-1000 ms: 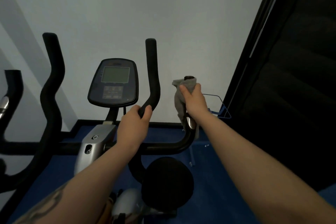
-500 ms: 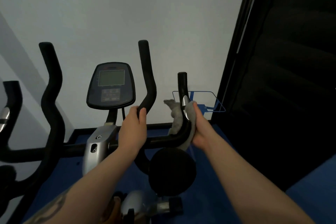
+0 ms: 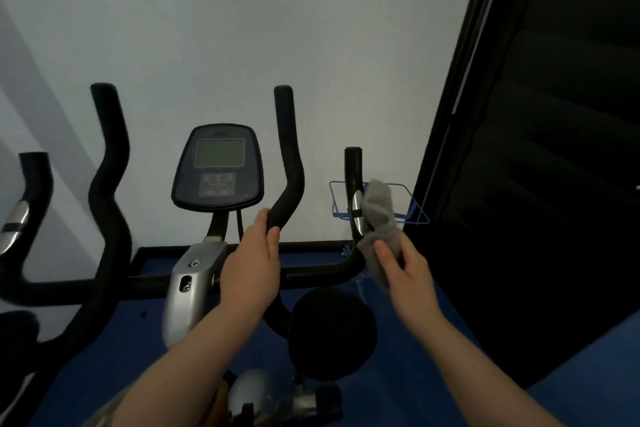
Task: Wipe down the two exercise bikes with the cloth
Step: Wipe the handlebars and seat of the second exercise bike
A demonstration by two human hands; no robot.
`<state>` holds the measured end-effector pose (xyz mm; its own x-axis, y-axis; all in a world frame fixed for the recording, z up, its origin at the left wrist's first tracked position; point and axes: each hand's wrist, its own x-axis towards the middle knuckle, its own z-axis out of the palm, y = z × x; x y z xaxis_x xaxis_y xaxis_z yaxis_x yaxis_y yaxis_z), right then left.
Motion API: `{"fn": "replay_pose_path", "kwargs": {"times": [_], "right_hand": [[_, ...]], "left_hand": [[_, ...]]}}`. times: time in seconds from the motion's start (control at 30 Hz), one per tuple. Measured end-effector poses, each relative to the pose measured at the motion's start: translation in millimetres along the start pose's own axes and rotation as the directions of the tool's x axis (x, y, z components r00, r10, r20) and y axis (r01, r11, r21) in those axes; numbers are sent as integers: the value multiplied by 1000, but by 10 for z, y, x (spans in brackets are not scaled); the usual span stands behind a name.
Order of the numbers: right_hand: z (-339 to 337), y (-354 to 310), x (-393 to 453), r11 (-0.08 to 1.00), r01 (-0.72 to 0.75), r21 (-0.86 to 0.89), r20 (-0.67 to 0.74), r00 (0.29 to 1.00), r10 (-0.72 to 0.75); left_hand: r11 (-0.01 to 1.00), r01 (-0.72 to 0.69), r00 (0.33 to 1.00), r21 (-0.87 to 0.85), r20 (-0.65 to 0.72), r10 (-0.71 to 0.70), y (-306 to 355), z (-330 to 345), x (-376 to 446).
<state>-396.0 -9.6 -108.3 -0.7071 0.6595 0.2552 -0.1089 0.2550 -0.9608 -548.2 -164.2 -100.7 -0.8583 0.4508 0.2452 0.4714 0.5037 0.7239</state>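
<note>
Crumpled grey cloth (image 3: pixel 379 218) held in right hand (image 3: pixel 405 274) fingers against bike's short upright grip (image 3: pixel 354 184), left hand (image 3: pixel 251 270) fingers wrapped round handlebar (image 3: pixel 289 163)

The cloth (image 3: pixel 379 218) is grey, the handlebars (image 3: pixel 289 163) black, the console (image 3: pixel 217 172) dark with a greenish-grey screen, the floor (image 3: pixel 408 374) blue, the wire rack (image 3: pixel 412 210) apparently blue.

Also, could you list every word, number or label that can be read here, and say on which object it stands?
No text can be read.
Console: a mark above the screen and the button labels below it are too blurred to read; the screen shows no figures.
Handlebars, cloth and wall: no visible text.
</note>
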Motion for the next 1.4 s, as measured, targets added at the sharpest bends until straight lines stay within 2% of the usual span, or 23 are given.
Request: {"fn": "replay_pose_path", "kwargs": {"times": [0.07, 0.1, 0.17, 0.2, 0.27, 0.33, 0.43, 0.57, 0.63, 0.73, 0.77, 0.83, 0.9, 1.0, 1.03, 1.1, 1.17, 1.27, 1.33, 1.4], "right_hand": [[-30, -29, 104, 988, 100, -119, 166, 983, -80], [-35, -52, 179, 956, 135, -261, 292, 955, -56], [-22, -114, 318, 756, 340, -560, 552, 833, 35], [10, -153, 387, 654, 437, -617, 637, 766, 89], [176, -259, 499, 567, 477, -671, 694, 673, 255], [457, -372, 594, 590, 437, -679, 713, 582, 390], [780, -464, 603, 762, 230, -605, 752, 478, 453], [429, -498, 539, 788, 154, -596, 759, 429, 490], [213, -520, 571, 765, 266, -587, 788, 406, 463], [301, -508, 610, 599, 486, -636, 771, 428, 471], [420, -492, 617, 557, 516, -651, 759, 434, 485], [635, -469, 598, 580, 498, -645, 764, 424, 486], [666, -451, 621, 608, 494, -622, 783, 413, 465], [426, -442, 707, 533, 581, -614, 787, 403, 467], [363, -433, 722, 507, 603, -616, 784, 403, 473], [377, -420, 724, 460, 638, -618, 776, 400, 488], [535, -400, 722, 499, 606, -620, 778, 389, 494], [746, -370, 688, 631, 502, -591, 807, 368, 463], [720, -370, 672, 639, 506, -579, 815, 380, 437], [558, -387, 699, 592, 562, -578, 816, 381, 434]], "left_hand": [[999, -3, 1000, 44, 2, 3, -48, -52, -74], [997, -12, 1000, 71, -8, 13, -68, -74, -120], [995, -35, 999, 90, -28, 37, -97, -102, -206], [996, -42, 998, 82, -42, 46, -103, -110, -231], [996, -50, 996, 71, -73, 55, -101, -109, -240], [996, -51, 994, 80, -96, 59, -93, -98, -230], [995, -60, 994, 80, -92, 67, -94, -82, -233], [997, -48, 997, 61, -53, 51, -120, -112, -227], [997, -41, 998, 60, -49, 44, -134, -108, -226], [994, -27, 997, 103, -76, 35, -93, -75, -219], [994, -12, 997, 111, -75, 21, -69, -75, -221], [990, -6, 1000, 141, -13, 8, -27, -129, -238], [974, -66, 998, 216, 19, 64, -18, -305, -237], [918, -175, 968, 355, -108, 227, -190, -648, -115], [929, -145, 969, 341, -142, 203, -273, -734, -82], [964, -19, 987, 267, -151, 61, -407, -772, -85], [963, 72, 986, 261, -161, -30, -499, -658, -125], [952, 63, 967, 300, -255, 16, -517, -561, -170], [938, 7, 959, 347, -268, 92, -515, -590, -185], [942, 12, 941, 335, -322, 103, -506, -606, -225]]}}
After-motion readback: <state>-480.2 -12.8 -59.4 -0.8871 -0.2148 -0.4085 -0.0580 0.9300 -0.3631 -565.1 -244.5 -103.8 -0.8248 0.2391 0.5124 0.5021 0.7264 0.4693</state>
